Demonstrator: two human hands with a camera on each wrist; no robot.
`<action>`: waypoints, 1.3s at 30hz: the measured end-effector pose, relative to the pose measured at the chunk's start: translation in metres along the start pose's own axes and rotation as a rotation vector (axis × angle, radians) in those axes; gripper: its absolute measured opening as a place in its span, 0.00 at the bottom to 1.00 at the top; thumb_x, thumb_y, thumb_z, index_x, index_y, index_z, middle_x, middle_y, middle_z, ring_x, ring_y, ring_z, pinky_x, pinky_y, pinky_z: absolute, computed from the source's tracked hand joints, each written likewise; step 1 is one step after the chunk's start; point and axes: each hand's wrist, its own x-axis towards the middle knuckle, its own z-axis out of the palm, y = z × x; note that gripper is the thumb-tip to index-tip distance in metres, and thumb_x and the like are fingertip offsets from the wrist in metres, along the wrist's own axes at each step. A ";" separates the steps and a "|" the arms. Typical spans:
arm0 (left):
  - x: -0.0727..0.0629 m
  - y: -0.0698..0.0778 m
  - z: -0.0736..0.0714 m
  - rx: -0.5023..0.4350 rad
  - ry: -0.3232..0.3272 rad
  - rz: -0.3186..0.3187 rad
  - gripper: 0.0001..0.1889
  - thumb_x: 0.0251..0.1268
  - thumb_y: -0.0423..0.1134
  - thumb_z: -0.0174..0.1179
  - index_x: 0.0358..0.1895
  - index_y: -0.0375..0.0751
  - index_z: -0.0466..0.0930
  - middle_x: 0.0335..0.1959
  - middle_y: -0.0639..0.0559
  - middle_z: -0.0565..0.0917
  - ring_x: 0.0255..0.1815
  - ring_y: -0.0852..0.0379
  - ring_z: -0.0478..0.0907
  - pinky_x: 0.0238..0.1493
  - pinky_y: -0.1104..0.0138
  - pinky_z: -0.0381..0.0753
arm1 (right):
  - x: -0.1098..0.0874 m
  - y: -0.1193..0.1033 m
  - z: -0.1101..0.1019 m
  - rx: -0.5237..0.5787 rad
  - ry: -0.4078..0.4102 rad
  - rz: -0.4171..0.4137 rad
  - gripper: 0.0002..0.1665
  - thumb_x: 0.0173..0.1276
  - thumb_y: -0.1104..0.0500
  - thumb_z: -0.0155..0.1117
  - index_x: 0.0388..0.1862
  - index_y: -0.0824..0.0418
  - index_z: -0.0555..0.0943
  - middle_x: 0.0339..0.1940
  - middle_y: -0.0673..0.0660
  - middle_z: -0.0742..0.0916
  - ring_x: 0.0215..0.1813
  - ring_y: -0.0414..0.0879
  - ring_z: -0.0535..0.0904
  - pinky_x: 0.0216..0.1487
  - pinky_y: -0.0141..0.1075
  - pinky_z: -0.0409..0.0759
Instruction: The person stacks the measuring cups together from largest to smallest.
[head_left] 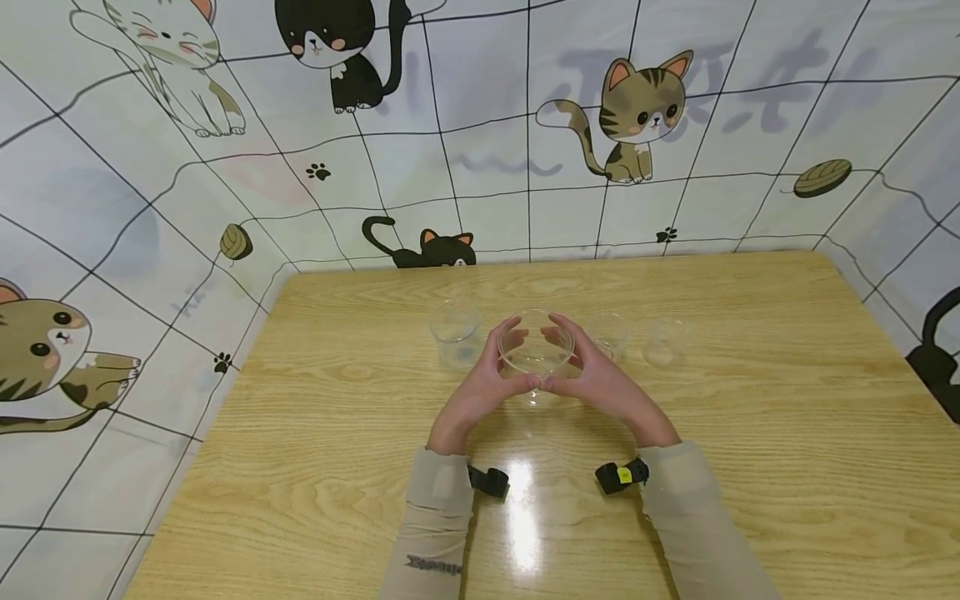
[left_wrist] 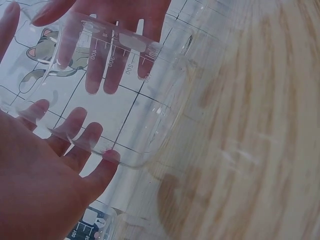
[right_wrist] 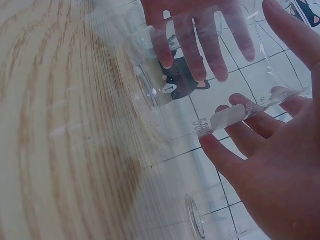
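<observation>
A large clear glass beaker [head_left: 536,364] with white volume markings is held between both hands, close over the wooden table. My left hand [head_left: 489,372] curves round its left side, and my right hand [head_left: 600,377] curves round its right side. In the head view the thumbs meet at the near side of the glass, while the other fingers reach round toward the back. The left wrist view shows the marked wall of the beaker [left_wrist: 142,95] tilted in the picture, with fingers on both sides of it.
Left of the hands stands another clear glass vessel [head_left: 454,337]. Behind the right hand is a small clear glass vessel [head_left: 613,333], with a clear flask-like vessel [head_left: 663,343] farther right. Cat-patterned sheeting [head_left: 487,183] walls the back and sides of the wooden table [head_left: 315,467].
</observation>
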 end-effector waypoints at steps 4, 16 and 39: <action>0.001 0.000 0.000 0.008 -0.002 0.004 0.44 0.54 0.41 0.62 0.69 0.55 0.42 0.67 0.45 0.54 0.68 0.53 0.49 0.63 0.52 0.48 | -0.003 -0.013 -0.001 0.019 -0.016 0.001 0.52 0.56 0.52 0.66 0.71 0.45 0.43 0.69 0.55 0.60 0.69 0.52 0.51 0.61 0.55 0.53; 0.001 0.001 -0.001 0.024 -0.019 0.012 0.43 0.55 0.42 0.62 0.69 0.55 0.42 0.67 0.45 0.55 0.67 0.53 0.50 0.63 0.52 0.50 | -0.007 -0.028 -0.002 0.019 -0.033 -0.011 0.52 0.58 0.57 0.64 0.71 0.54 0.42 0.68 0.63 0.59 0.68 0.57 0.50 0.60 0.58 0.52; 0.001 0.000 0.000 0.018 -0.032 0.008 0.43 0.55 0.42 0.61 0.69 0.52 0.41 0.68 0.45 0.53 0.68 0.51 0.49 0.62 0.52 0.51 | 0.000 0.003 -0.001 0.006 -0.040 -0.045 0.53 0.56 0.53 0.65 0.70 0.40 0.41 0.69 0.54 0.59 0.69 0.50 0.50 0.61 0.57 0.52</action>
